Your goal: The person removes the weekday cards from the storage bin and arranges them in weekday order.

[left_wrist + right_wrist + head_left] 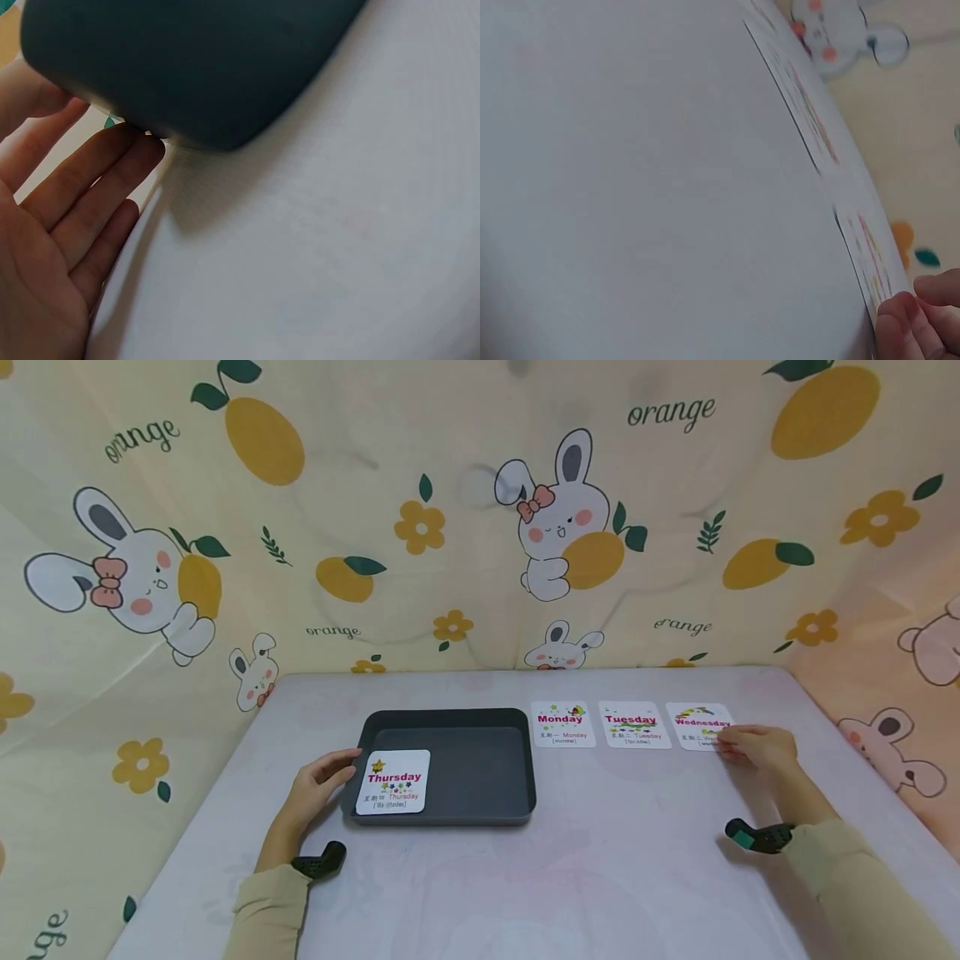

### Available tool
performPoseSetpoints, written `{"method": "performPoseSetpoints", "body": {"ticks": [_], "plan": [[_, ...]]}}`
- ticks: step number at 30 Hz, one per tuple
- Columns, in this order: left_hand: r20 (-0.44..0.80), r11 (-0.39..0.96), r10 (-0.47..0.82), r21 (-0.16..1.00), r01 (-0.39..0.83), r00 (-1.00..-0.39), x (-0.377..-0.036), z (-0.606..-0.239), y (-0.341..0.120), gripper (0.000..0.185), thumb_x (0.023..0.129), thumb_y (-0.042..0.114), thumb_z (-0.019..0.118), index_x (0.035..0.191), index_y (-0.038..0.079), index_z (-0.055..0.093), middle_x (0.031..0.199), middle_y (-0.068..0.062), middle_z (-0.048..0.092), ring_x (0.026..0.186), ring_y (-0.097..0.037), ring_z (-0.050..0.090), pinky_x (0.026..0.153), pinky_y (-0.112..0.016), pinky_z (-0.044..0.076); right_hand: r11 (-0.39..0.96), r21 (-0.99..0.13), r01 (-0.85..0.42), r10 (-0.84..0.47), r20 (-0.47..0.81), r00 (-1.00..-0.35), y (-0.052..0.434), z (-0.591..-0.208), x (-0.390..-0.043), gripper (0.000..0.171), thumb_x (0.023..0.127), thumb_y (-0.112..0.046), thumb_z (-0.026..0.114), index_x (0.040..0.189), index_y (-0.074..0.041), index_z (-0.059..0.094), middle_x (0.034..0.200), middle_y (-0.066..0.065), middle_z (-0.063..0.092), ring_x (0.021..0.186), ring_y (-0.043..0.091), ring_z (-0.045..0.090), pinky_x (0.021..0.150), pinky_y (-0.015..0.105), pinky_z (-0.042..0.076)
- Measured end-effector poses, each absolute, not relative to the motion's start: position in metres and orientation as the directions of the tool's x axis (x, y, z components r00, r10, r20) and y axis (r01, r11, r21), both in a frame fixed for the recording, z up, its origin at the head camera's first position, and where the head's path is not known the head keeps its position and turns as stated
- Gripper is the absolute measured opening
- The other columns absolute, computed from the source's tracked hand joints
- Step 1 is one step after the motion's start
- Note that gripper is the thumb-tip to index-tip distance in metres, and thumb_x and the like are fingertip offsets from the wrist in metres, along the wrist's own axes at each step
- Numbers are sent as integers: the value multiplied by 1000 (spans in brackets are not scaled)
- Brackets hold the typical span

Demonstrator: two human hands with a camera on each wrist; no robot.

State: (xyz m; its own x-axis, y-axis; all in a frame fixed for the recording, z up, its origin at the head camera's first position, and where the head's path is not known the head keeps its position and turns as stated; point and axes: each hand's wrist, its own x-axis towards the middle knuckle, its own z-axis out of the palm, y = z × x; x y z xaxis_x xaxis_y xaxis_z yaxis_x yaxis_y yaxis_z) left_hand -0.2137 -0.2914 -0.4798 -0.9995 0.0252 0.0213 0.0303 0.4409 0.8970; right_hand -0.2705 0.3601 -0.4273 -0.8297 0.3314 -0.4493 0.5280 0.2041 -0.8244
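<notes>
The right hand (765,749), fingers bunched, grip unclear, apparently sets the Wednesday card (692,732) beside the Tuesday card (633,727); the left hand (313,787), fingers extended, touches the tray (480,785), whose Thursday card (393,782) seemingly needs lifting next.

Bench (600,868): whitish top, faint pink mottling. Dark grey rectangular tray (480,768) sits on it, toward the far side. Right of tray, cards in a row near far edge: Monday card (563,725) just beside tray, then Tuesday card (634,725), Wednesday card (696,725), narrow gaps between.
</notes>
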Motion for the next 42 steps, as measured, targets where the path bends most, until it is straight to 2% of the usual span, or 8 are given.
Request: {"method": "performPoseSetpoints", "body": {"ticks": [3, 7, 10, 16, 23, 30, 37, 42], "plan": [[24, 443, 26, 896, 33, -999, -214, -480, -291, 43, 96, 30, 58, 135, 11, 55, 143, -12, 54, 107, 22, 48, 91, -1, 39, 227, -839, 495, 294, -425, -856, 346, -428, -265, 35, 94, -26, 60, 119, -1, 59, 59, -18, 62, 61, 1, 66, 64, 16, 56], [22, 452, 18, 892, 28, -1000, -214, -480, -291, 43, 96, 31, 58, 135, 12, 55, 143, -10, 55, 116, 10, 52, 92, -1, 40, 243, -848, 471, 241, -417, -876, 336, -432, -263, 19, 92, -30, 63, 100, -13, 69, 64, -17, 63, 63, 2, 68, 65, 14, 55], [21, 454, 16, 890, 26, -1000, -214, -481, -291, 43, 96, 31, 58, 134, 12, 56, 142, -10, 55, 119, 6, 53, 92, -2, 40, 283, -849, 446, 191, -406, -894, 328, -432, -261, 18, 92, -33, 63, 95, -19, 73, 68, -19, 62, 66, -1, 66, 66, 11, 53], [30, 446, 25, 894, 38, -999, -215, -480, -292, 43, 96, 30, 58, 134, 10, 55, 142, -12, 55, 107, 20, 48, 92, -1, 39, 282, -891, 356, 61, -354, -933, 310, -428, -255, 23, 94, -28, 61, 105, -11, 73, 72, -20, 68, 72, 0, 68, 71, 15, 56], [29, 439, 29, 898, 39, -999, -215, -480, -292, 42, 96, 28, 58, 135, 10, 55, 143, -12, 54, 108, 19, 48, 92, -1, 39, 300, -899, 320, -29, -344, -939, 285, -426, -251, 40, 95, -25, 60, 121, 5, 61, 77, -19, 69, 73, 2, 68, 71, 17, 57], [10, 461, 15, 887, 15, -1000, -214, -480, -290, 43, 96, 31, 58, 135, 13, 55, 143, -9, 54, 130, -19, 53, 93, -2, 41, 319, -901, 295, -83, -336, -938, 264, -424, -245, 52, 95, -26, 59, 130, 12, 51, 81, -17, 70, 75, 3, 67, 72, 18, 57], [15, 452, 20, 892, 23, -1000, -214, -479, -290, 43, 96, 31, 58, 135, 12, 55, 144, -10, 54, 112, 16, 49, 92, -1, 40, 331, -909, 254, -132, -311, -941, 243, -422, -240, 50, 95, -24, 60, 128, 13, 52, 83, -15, 71, 76, 3, 66, 73, 19, 57], [13, 451, 24, 892, 22, -1000, -214, -479, -291, 42, 97, 30, 57, 135, 12, 55, 144, -10, 54, 108, 20, 47, 92, -1, 40, 318, -923, 217, -190, -286, -939, 227, -421, -236, 48, 95, -22, 59, 126, 15, 53, 86, -11, 72, 76, 5, 67, 72, 20, 58]]}}
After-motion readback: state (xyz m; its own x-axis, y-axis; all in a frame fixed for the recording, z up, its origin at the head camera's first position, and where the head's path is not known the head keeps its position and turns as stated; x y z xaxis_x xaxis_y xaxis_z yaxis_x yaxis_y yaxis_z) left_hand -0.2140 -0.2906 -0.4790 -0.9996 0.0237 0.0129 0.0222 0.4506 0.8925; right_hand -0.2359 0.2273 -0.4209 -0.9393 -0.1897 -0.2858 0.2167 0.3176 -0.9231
